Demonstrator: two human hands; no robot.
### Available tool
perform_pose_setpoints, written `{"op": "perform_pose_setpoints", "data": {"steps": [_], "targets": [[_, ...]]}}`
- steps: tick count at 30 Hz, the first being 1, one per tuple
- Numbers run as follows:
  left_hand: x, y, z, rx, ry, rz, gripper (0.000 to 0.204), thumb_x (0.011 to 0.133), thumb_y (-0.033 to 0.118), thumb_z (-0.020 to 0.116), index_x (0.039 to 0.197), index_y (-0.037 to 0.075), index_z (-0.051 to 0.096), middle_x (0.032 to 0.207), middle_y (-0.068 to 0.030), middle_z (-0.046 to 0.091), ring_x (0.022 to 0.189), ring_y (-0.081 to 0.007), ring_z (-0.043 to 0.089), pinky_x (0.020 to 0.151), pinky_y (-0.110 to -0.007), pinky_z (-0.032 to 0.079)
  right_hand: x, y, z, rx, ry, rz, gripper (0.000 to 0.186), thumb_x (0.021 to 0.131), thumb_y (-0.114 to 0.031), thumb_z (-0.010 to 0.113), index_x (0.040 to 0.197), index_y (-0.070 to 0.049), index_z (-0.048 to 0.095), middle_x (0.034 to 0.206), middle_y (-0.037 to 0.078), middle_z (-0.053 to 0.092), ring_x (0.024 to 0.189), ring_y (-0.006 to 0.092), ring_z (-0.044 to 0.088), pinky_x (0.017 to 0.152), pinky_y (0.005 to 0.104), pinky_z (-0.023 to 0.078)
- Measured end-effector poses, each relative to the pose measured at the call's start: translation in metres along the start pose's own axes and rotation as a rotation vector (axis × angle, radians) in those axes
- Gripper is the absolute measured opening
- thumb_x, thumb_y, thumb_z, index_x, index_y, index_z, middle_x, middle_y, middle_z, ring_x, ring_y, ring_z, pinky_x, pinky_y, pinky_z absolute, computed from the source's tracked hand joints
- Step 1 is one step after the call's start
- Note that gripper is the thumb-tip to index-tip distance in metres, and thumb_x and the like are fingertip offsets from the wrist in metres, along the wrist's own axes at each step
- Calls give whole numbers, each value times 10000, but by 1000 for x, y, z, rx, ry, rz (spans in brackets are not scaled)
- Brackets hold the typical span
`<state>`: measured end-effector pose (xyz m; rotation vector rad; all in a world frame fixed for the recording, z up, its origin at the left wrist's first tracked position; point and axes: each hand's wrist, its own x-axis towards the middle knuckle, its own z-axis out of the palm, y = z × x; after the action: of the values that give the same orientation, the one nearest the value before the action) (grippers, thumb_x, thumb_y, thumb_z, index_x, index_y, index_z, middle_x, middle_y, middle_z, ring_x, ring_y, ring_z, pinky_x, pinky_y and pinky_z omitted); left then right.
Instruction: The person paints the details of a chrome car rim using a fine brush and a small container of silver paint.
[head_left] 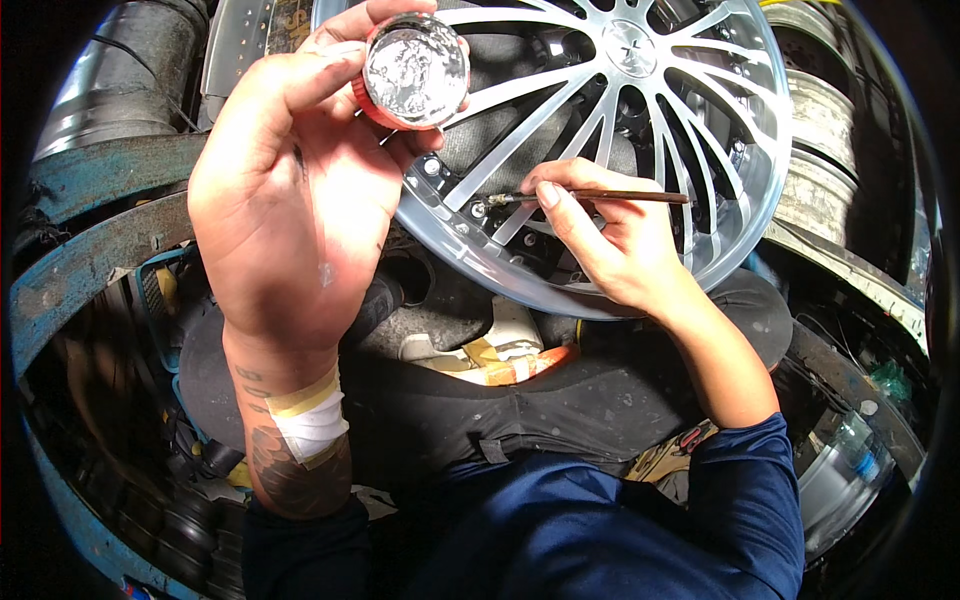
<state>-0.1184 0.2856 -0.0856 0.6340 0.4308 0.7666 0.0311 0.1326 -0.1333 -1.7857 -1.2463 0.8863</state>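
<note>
My left hand [290, 190] is raised at the upper left, its fingers closed around a small red cap [415, 72] with wet silver paint inside. White tape wraps that wrist. In my right hand [615, 235] a thin dark-handled paintbrush [640, 196] is pinched, pointing left. Its bristle tip is at a small bolt [478, 210] on the near-left edge of a silver multi-spoke wheel rim [628, 48]. I cannot tell whether the bristles touch the bolt. The wheel leans in front of my knees, and several more bolts line its edge.
Dark trousers [560, 420] cover my lap below the wheel. Other metal rims [820, 110] are stacked at the right, and a metal drum-like cylinder [120, 75] stands far left. Worn blue curved metal bars [90, 250] run along the left. A clear plastic bottle [855, 440] lies at the lower right.
</note>
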Motion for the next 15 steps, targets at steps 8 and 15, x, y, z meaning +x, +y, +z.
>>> {"op": "perform_pose_setpoints", "data": {"steps": [8,15], "targets": [[6,-1,-36,-79,-77,-92,320,971,179,443,1157,-27,603,1251,-137,602,1038,-219,582,859,-378,449,0,0,1,-2,-10,-18,176,974,-142,585,1008,6,673,778,64,656,657,96,599,603,242,487],[7,-1,-38,-93,-104,-99,320,974,181,438,1157,-21,607,1253,-135,603,1042,-222,581,859,-380,453,0,-3,1,-34,-15,-7,149,947,-119,600,984,1,679,759,91,667,622,142,652,579,268,509]]}}
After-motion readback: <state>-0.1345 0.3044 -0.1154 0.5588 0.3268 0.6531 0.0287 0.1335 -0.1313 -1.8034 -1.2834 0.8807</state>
